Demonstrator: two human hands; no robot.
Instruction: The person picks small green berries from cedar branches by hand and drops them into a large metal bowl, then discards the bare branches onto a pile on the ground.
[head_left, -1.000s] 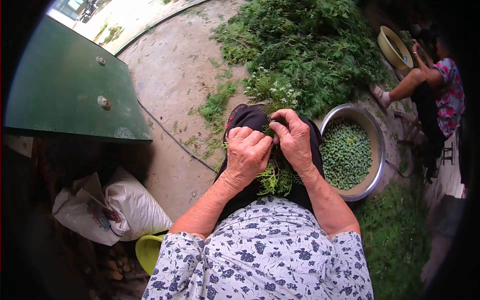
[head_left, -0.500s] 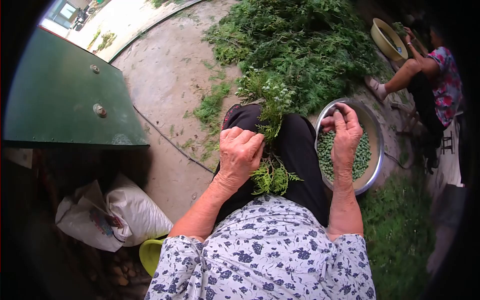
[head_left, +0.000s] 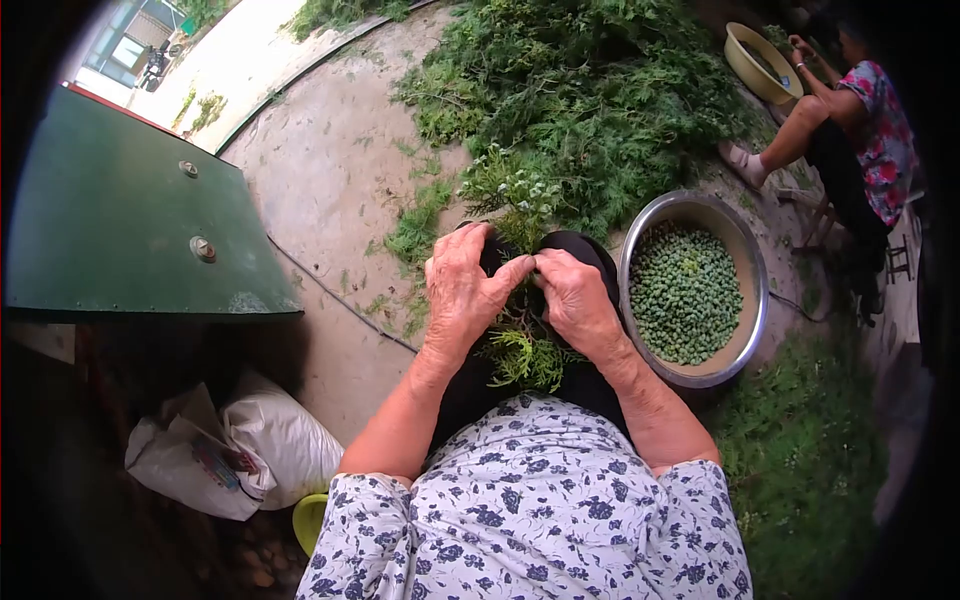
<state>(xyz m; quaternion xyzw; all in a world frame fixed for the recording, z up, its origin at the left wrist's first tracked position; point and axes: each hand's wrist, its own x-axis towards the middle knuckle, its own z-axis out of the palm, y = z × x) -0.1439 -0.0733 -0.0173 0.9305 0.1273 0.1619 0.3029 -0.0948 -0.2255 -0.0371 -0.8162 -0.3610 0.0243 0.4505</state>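
A leafy cypress sprig (head_left: 530, 357) with small pale green cones (head_left: 530, 192) at its far end lies over my lap between my knees. My left hand (head_left: 462, 285) is closed around its middle, thumb pointing right. Close against that thumb, my right hand (head_left: 582, 300) pinches at the sprig with thumb and forefinger; what sits between those fingertips is too small to make out. To the right of my knees stands a wide metal basin (head_left: 757, 300), holding a heap of picked green cones (head_left: 690, 295).
A large pile of cut cypress branches (head_left: 590, 90) lies ahead. At right, a seated person (head_left: 880, 140) works by a yellow basin (head_left: 738, 65). To my left are a green metal cabinet (head_left: 120, 210), white sacks (head_left: 275, 440) and a lime-green container (head_left: 308, 522). A cable (head_left: 340, 300) crosses the ground.
My right hand has moved left from above the metal basin to the sprig, meeting my left hand. The heap of cones now shows fully. My left hand has turned slightly, still on the sprig.
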